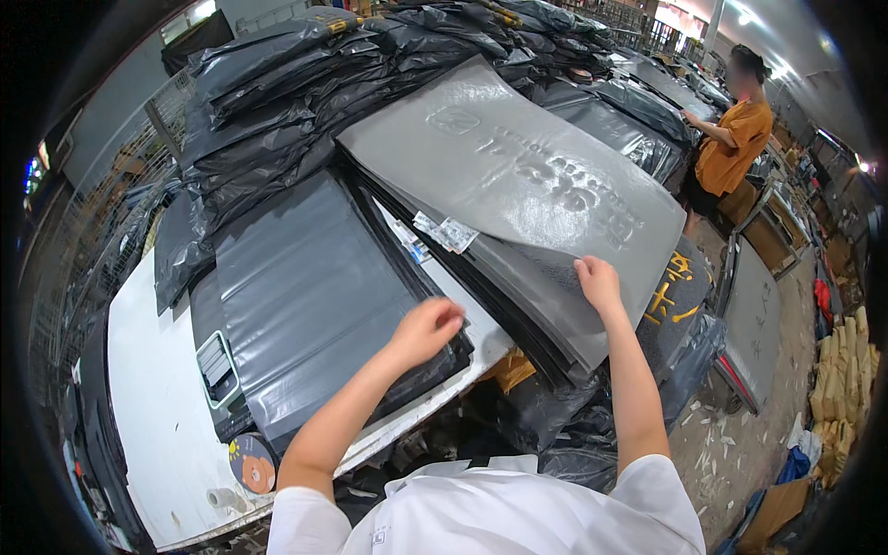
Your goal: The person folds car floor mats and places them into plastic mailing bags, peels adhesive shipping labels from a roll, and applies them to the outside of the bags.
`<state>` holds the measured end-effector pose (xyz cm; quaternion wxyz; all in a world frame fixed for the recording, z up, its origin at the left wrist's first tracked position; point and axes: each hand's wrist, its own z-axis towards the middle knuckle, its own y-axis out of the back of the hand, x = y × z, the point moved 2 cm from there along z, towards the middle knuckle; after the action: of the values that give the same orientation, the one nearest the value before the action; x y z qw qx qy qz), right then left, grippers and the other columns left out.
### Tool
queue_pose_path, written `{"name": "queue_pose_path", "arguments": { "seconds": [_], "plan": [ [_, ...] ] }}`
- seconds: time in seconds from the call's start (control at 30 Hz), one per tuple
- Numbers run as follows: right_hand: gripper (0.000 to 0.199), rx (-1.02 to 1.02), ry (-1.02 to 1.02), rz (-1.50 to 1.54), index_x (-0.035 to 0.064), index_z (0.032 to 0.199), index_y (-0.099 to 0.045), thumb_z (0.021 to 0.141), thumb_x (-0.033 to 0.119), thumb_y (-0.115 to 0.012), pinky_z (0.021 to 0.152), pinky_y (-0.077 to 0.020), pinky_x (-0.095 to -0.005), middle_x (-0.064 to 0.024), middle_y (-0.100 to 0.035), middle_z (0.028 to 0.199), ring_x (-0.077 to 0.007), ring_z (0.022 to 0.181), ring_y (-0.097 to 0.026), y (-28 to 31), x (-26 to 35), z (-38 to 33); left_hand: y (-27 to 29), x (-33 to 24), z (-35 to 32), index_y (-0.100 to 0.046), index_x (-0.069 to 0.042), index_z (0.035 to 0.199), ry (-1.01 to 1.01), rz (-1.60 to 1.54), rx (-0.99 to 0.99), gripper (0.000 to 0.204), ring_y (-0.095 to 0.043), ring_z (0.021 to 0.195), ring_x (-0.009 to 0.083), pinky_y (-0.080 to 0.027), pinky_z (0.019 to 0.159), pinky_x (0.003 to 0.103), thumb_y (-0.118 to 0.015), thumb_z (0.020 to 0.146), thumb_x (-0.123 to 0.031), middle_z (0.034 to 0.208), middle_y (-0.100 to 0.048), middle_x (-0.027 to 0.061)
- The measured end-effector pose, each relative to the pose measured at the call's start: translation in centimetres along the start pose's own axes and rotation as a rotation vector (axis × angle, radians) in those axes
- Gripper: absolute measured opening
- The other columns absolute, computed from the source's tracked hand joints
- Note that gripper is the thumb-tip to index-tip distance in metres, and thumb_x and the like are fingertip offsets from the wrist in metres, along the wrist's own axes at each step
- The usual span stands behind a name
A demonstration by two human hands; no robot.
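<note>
Right hand (598, 282) at centre right, fingers flat and loosely open, pressing on top grey mailer bag (518, 185) of the stack (546, 342). Left hand (427, 328) at centre, fingers curled, pinching edge of dark bag (314, 296) lying lower left on white table (157, 407)

Grey mailer bags (518, 176): plastic film, satin sheen, smooth.
Black packed bags (277, 83): glossy plastic, wrinkled.
Table top (157, 398): white, matt, possibly laminate.
Floor scraps (712, 444): paper.
</note>
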<state>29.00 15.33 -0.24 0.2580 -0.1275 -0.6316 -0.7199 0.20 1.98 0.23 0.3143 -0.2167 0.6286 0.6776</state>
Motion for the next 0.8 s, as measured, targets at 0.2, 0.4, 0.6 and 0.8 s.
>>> {"name": "queue_pose_path", "arguments": {
  "seconds": [0.2,0.4,0.6,0.8],
  "plan": [
    [0.026,0.133,-0.116,0.561,-0.0009,0.078,-0.058,0.086,0.024,-0.055,0.06,-0.0407,-0.0303,-0.0061,-0.057,0.066,-0.0141,0.062,-0.05,-4.4,-5.8,4.5,-0.6,3.7,12.1,-0.042,0.002,0.121,-0.07,0.629,-0.075,0.052,-0.041,0.12,0.0324,-0.033,0.1,0.042,-0.057,0.073,-0.012,0.127,-0.045,0.0195],
    [0.021,0.156,-0.184,0.761,-0.0013,0.077,-0.059,0.087,0.017,-0.054,0.059,-0.0371,-0.0228,0.0049,-0.051,0.064,-0.0046,0.063,-0.043,-2.6,-4.5,3.8,0.5,3.2,13.9,-0.057,-0.004,0.103,-0.235,0.847,0.079,0.032,-0.057,0.097,0.0218,-0.044,0.078,0.035,-0.054,0.072,-0.008,0.097,-0.061,0.0092],
    [0.016,-0.053,-0.066,0.469,0.0024,0.079,-0.059,0.086,0.016,-0.055,0.06,-0.0394,-0.0251,-0.0029,-0.055,0.064,-0.0128,0.061,-0.05,-0.8,0.9,-1.1,6.4,1.9,9.5,-0.064,-0.013,0.069,-0.394,0.664,-0.389,0.007,-0.054,0.095,0.0219,-0.04,0.082,0.032,-0.061,0.065,-0.008,0.095,-0.059,0.0058],
    [0.014,0.015,0.359,-0.128,0.0052,0.092,-0.062,0.083,0.014,-0.057,0.072,-0.0461,-0.0325,-0.0081,-0.061,0.096,-0.025,0.09,-0.057,-1.0,8.1,-7.5,11.9,-0.2,0.1,-0.067,-0.01,0.068,-0.247,-0.555,-0.675,0.018,-0.05,0.09,0.0146,-0.044,0.077,0.026,-0.071,0.06,0.006,0.1,-0.048,0.0028]
  ]
}}
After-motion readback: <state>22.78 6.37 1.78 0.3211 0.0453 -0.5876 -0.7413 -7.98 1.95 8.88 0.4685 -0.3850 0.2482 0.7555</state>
